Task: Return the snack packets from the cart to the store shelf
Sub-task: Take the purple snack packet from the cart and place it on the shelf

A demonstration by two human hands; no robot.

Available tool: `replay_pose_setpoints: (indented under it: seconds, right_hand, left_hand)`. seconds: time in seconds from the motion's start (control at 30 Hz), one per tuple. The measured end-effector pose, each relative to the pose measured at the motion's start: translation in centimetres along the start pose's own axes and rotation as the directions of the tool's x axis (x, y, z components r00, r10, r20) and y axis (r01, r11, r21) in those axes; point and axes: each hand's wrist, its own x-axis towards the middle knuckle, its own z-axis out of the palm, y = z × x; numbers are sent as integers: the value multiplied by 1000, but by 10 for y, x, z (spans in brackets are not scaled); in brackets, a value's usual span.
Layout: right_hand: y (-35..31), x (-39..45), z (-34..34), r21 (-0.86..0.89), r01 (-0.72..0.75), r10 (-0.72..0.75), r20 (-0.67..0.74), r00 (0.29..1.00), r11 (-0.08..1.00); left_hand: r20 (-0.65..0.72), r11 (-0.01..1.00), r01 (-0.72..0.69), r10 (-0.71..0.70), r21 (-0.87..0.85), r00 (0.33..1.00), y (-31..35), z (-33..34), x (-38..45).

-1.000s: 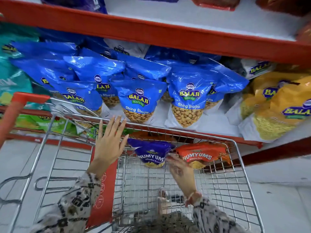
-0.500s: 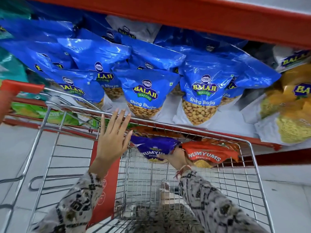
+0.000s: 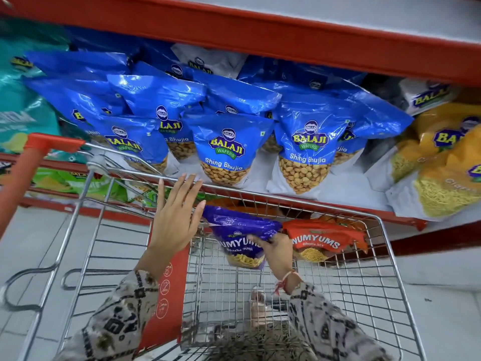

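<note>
A purple Numyums packet (image 3: pixel 235 231) leans against the far wall of the wire cart (image 3: pixel 385 259). My right hand (image 3: pixel 274 252) is closed on its middle, inside the basket. Beside it on the right an orange Numyums packet (image 3: pixel 318 239) leans on the same wall, untouched. My left hand (image 3: pixel 177 217) hovers flat with fingers spread over the cart's far rim, just left of the purple packet, holding nothing. Beyond the cart runs the red-edged store shelf (image 3: pixel 294 201), with blue Balaji Shing Bhujia packets (image 3: pixel 226 149) standing on it.
Yellow Balaji packets (image 3: pixel 442 162) fill the shelf's right end and teal packets (image 3: pixel 20 110) the left. A higher red shelf (image 3: pixel 260 35) overhangs. Green packets (image 3: pixel 78 181) lie on a lower shelf behind the cart's red handle (image 3: pixel 39 152). My foot shows through the cart floor.
My right hand has reached forward and closed on the purple packet. The view has drawn closer to the shelf. My left hand stays spread near the cart's rim.
</note>
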Motion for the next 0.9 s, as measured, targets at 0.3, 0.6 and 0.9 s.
replay_pose_setpoints:
  seconds: [0.3,0.6,0.9]
  right_hand:
    - [-70,-46,-66,182,293,-278,-105,955,939]
    - [-181,-58,-143,358,559,-455,-336,825,748]
    - [-316,-75,-226,459,752,-585,-475,657,473]
  left_hand:
    - [-158,994,-3,-14,-109,987,11,-47,5]
    - [-375,983,-128,70,-130,924,32,-106,67]
    - [-523,976,-213,164,-36,837,37,-152,160]
